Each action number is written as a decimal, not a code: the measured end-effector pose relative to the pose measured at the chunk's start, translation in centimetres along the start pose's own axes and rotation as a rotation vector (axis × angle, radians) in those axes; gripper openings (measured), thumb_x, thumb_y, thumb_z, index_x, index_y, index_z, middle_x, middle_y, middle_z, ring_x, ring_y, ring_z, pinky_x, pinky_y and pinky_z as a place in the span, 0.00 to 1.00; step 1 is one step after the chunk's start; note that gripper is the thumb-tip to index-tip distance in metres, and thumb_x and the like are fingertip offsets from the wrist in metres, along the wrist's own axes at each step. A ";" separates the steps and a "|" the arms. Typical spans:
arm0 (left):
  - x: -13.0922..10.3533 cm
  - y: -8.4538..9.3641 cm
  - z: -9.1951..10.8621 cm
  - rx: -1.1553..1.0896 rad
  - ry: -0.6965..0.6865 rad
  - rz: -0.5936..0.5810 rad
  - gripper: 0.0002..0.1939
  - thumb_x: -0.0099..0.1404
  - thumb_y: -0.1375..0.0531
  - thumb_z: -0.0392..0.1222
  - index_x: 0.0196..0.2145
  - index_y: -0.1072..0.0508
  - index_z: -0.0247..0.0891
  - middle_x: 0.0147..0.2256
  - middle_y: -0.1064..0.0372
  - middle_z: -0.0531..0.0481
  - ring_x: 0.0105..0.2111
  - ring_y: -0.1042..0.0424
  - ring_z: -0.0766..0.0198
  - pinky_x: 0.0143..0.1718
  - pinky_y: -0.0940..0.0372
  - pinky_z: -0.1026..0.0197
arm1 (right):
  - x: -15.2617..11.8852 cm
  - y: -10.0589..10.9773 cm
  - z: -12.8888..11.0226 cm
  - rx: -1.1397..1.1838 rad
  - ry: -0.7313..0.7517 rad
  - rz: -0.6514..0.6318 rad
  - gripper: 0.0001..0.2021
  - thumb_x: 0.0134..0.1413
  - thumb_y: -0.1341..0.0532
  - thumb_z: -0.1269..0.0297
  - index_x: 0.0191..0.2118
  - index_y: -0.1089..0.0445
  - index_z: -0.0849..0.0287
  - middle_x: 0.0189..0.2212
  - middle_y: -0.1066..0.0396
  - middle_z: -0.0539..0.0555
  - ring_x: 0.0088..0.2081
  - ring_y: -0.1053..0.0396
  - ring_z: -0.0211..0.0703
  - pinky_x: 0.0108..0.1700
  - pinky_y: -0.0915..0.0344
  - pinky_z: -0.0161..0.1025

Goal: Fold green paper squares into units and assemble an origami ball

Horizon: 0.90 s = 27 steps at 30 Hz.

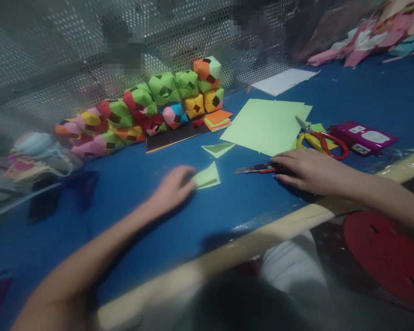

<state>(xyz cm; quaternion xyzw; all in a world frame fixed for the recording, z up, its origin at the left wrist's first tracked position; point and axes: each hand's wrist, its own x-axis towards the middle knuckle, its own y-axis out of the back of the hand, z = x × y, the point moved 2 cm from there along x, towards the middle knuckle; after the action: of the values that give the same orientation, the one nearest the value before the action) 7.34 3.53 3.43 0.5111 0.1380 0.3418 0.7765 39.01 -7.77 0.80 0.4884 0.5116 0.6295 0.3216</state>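
Note:
My left hand (174, 189), a little blurred, is closed on the edge of a small folded light-green paper (209, 176) on the blue tabletop. The paper's folded flap stands slightly raised. My right hand (305, 169) rests low over the table, its fingers closed around a red and black box cutter (262, 168). The cutter's blade is out and points left toward the folded paper, apart from it. Just beyond lies another small green paper piece (218, 150). Larger light-green sheets (267, 126) are behind the cutter.
Scissors (319, 140) with red and yellow handles and a purple box (364, 137) lie beyond my right hand. Several folded paper cubes (163, 88) are stacked against a perforated metal screen (165, 27). Small coloured sheets (219, 119) lie on a black sheet (179, 134). A pale wooden edge (241, 248) borders the table.

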 end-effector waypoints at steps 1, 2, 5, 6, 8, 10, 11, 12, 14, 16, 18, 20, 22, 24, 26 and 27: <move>0.2 -0.3 -0.2 -0.038 0.014 -0.012 0.13 0.64 0.46 0.40 0.46 0.33 0.34 0.46 0.29 0.42 0.44 0.30 0.58 0.46 0.34 0.51 | -0.4 -0.3 0.5 0.021 -0.007 -0.018 0.16 0.59 0.47 0.60 0.47 0.29 0.61 0.39 0.27 0.63 0.38 0.30 0.55 0.37 0.35 0.49; 0.4 -0.6 -0.4 -0.066 0.017 -0.016 0.13 0.64 0.46 0.39 0.46 0.33 0.35 0.45 0.29 0.43 0.43 0.30 0.59 0.46 0.34 0.52 | -0.7 -0.5 0.9 0.045 -0.016 -0.025 0.16 0.60 0.48 0.60 0.47 0.29 0.60 0.37 0.27 0.63 0.36 0.30 0.54 0.36 0.35 0.48; 0.7 -1.3 -0.8 -0.122 -0.008 -0.006 0.14 0.62 0.45 0.36 0.47 0.32 0.35 0.44 0.28 0.45 0.42 0.29 0.61 0.46 0.34 0.54 | -0.7 -0.7 0.7 0.148 -0.032 0.007 0.16 0.62 0.50 0.61 0.46 0.29 0.61 0.34 0.28 0.62 0.35 0.31 0.52 0.35 0.34 0.46; 0.8 -1.4 -0.8 -0.135 -0.019 -0.005 0.14 0.62 0.45 0.36 0.47 0.32 0.36 0.44 0.28 0.45 0.42 0.29 0.61 0.46 0.34 0.54 | -0.4 -0.6 0.2 0.183 -0.028 0.030 0.16 0.62 0.50 0.61 0.46 0.29 0.61 0.34 0.28 0.62 0.35 0.31 0.51 0.35 0.33 0.46; 0.7 -1.5 -0.8 -0.145 -0.037 -0.015 0.15 0.62 0.44 0.36 0.47 0.32 0.36 0.45 0.28 0.45 0.43 0.29 0.61 0.47 0.34 0.54 | 0.2 -0.2 -1.1 0.238 -0.021 0.091 0.16 0.62 0.50 0.61 0.47 0.29 0.61 0.36 0.29 0.62 0.37 0.31 0.51 0.37 0.32 0.46; 0.6 -1.6 -0.6 -0.136 -0.048 -0.025 0.15 0.62 0.44 0.35 0.47 0.32 0.36 0.45 0.28 0.45 0.43 0.29 0.60 0.47 0.34 0.54 | 0.8 0.3 -2.5 0.266 -0.032 0.161 0.16 0.63 0.50 0.61 0.48 0.30 0.60 0.38 0.28 0.62 0.40 0.31 0.51 0.41 0.31 0.47; 0.6 -1.6 -0.5 -0.129 -0.051 -0.028 0.15 0.62 0.44 0.35 0.47 0.31 0.35 0.44 0.28 0.45 0.43 0.29 0.60 0.47 0.34 0.54 | 1.1 0.4 -3.1 0.277 -0.040 0.195 0.15 0.63 0.49 0.61 0.48 0.30 0.60 0.39 0.28 0.62 0.41 0.31 0.51 0.42 0.31 0.48; 0.5 -1.6 -0.4 -0.124 -0.052 -0.030 0.15 0.61 0.44 0.34 0.47 0.31 0.35 0.44 0.27 0.45 0.43 0.29 0.60 0.46 0.34 0.54 | 1.4 0.5 -3.7 0.287 -0.043 0.224 0.15 0.64 0.49 0.62 0.49 0.30 0.61 0.39 0.28 0.62 0.41 0.31 0.51 0.44 0.31 0.48; 0.5 -1.7 -0.4 -0.129 -0.057 -0.027 0.14 0.62 0.44 0.34 0.47 0.31 0.36 0.43 0.27 0.45 0.42 0.28 0.61 0.46 0.33 0.55 | 1.8 0.5 -4.5 0.302 -0.039 0.261 0.15 0.64 0.49 0.63 0.49 0.31 0.62 0.40 0.28 0.63 0.42 0.31 0.51 0.44 0.31 0.48; 0.5 -1.8 -0.3 -0.141 -0.062 -0.022 0.14 0.62 0.45 0.34 0.47 0.31 0.36 0.43 0.27 0.46 0.42 0.28 0.61 0.45 0.33 0.55 | 2.1 0.2 -4.9 0.309 -0.022 0.258 0.15 0.63 0.48 0.64 0.48 0.30 0.63 0.39 0.28 0.63 0.41 0.31 0.51 0.44 0.31 0.48; 0.5 -1.9 -0.4 -0.147 -0.059 -0.010 0.14 0.62 0.45 0.34 0.46 0.31 0.36 0.43 0.27 0.46 0.42 0.28 0.61 0.45 0.33 0.55 | 2.1 -0.2 -5.1 0.310 -0.003 0.223 0.15 0.63 0.49 0.64 0.48 0.30 0.63 0.39 0.29 0.64 0.41 0.32 0.51 0.43 0.31 0.49; 0.4 -2.0 -0.3 -0.145 -0.052 -0.002 0.14 0.62 0.45 0.34 0.47 0.31 0.36 0.43 0.27 0.46 0.42 0.28 0.61 0.45 0.33 0.55 | 1.9 -0.4 -5.1 0.318 0.013 0.177 0.15 0.63 0.49 0.65 0.48 0.30 0.63 0.40 0.29 0.64 0.41 0.32 0.51 0.43 0.31 0.49; 0.4 -2.0 -0.3 -0.143 -0.049 -0.002 0.14 0.62 0.45 0.34 0.46 0.32 0.37 0.43 0.27 0.46 0.42 0.28 0.61 0.45 0.33 0.55 | 1.5 -0.5 -5.1 0.339 0.020 0.132 0.15 0.63 0.50 0.65 0.49 0.30 0.64 0.41 0.29 0.64 0.42 0.32 0.51 0.43 0.31 0.48; 0.5 -1.9 -0.1 -0.136 -0.057 -0.001 0.14 0.63 0.45 0.34 0.47 0.32 0.37 0.43 0.27 0.45 0.41 0.28 0.61 0.45 0.33 0.55 | 1.0 -0.4 -5.2 0.360 0.019 0.098 0.16 0.64 0.50 0.65 0.50 0.31 0.65 0.41 0.29 0.64 0.43 0.32 0.50 0.44 0.31 0.47; 0.6 -1.9 -0.1 -0.116 -0.082 -0.001 0.13 0.64 0.45 0.35 0.47 0.33 0.36 0.43 0.27 0.45 0.42 0.28 0.61 0.45 0.33 0.55 | 0.5 -0.3 -5.2 0.368 0.005 0.077 0.17 0.64 0.50 0.64 0.50 0.31 0.65 0.41 0.29 0.64 0.43 0.32 0.50 0.44 0.31 0.46; 0.6 -2.0 -0.1 -0.103 -0.100 -0.003 0.12 0.64 0.46 0.35 0.46 0.33 0.36 0.43 0.28 0.44 0.42 0.28 0.61 0.45 0.33 0.55 | 0.3 -0.3 -5.3 0.366 -0.006 0.070 0.17 0.64 0.50 0.64 0.50 0.31 0.65 0.41 0.29 0.64 0.43 0.32 0.50 0.44 0.31 0.46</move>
<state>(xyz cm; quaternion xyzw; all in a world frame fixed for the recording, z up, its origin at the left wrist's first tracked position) 8.50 3.53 1.72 0.4870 0.0819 0.3211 0.8081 33.90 -9.12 0.62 0.5583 0.5994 0.5350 0.2069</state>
